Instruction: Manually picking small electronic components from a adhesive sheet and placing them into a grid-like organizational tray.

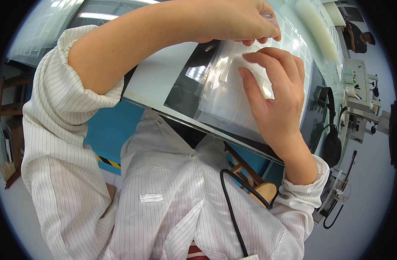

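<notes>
My left hand (246, 21) reaches across the far part of the table with its fingers bent together. A small clear plastic piece (270, 19) shows between its thumb and fingers, partly hidden. Nearer to me, my right hand (278, 89) is held over the table, thumb and forefinger apart with nothing between them. Beneath both hands lie clear plastic trays (226, 97) with square compartments, apparently stacked. Glare and the hands hide some of their compartments.
Left of the trays are a dark mat (183, 93) and a white sheet (157, 76). A black strap (326, 97) lies to the right. A translucent roll (315, 26) is at the far right. A wooden stool (265, 190) stands below the table edge; another person (358, 40) is beyond.
</notes>
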Motion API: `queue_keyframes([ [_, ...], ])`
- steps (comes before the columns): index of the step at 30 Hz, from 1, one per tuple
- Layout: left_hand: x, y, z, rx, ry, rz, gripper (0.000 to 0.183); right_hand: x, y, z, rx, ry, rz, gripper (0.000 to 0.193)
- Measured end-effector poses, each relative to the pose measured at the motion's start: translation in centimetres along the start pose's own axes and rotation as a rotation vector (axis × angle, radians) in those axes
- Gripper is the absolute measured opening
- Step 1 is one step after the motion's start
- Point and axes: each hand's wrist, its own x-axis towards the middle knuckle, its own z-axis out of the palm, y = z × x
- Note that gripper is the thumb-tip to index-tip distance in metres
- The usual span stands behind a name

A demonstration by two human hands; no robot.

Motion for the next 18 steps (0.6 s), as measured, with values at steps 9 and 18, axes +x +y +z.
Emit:
queue_keyframes([
  [9, 0.2, 0.0, 0.1, -0.144, -0.274, 0.007, 0.051, 0.7, 2.3, -3.2, 0.136, 0.185, 0.146, 0.011],
  [18, 0.7, -1.3, 0.3, -0.313, -0.194, 0.072, 0.035, -1.8, -1.4, -2.1, 0.163, -0.035, 0.019, 0.02],
])
